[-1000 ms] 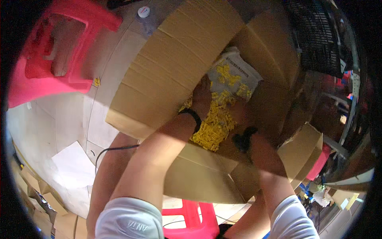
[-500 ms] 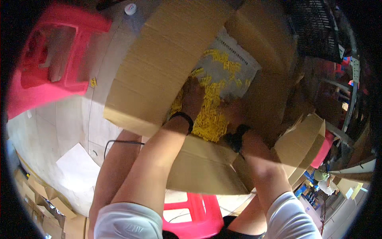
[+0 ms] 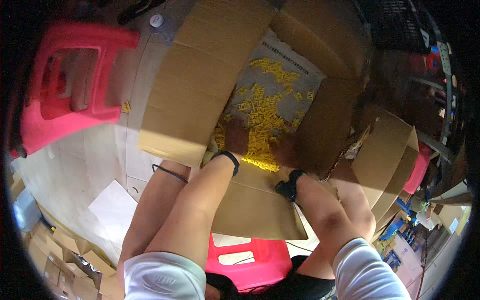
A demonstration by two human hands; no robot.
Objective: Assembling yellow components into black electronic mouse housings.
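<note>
A large open cardboard box [image 3: 190, 85] stands in front of me, between my legs. Many small yellow plastic pieces [image 3: 265, 112] are spread over a grey printed sheet [image 3: 292, 62] on its bottom, heaped thickest at the near side. Both my hands reach down among them, in shadow. My left hand [image 3: 236, 138] is at the left of the near heap, a black band on its wrist. Across the heap, my right hand [image 3: 286, 150] is at its right edge, wearing a dark watch-like band. Blur and shade hide the fingers of both, and whatever they may hold.
A pink plastic stool [image 3: 95, 112] lies at the left; another pink stool [image 3: 250, 267] is beneath me. A white paper sheet [image 3: 114, 204] and one stray yellow piece [image 3: 127, 107] lie on the floor. A black crate [image 3: 395, 25] is at the far right, smaller cartons [image 3: 65, 270] lower left.
Both hands have drawn back toward the box's near side. Yellow pieces that were under the left hand now show, and the near heap looks lower. The view has shifted slightly.
</note>
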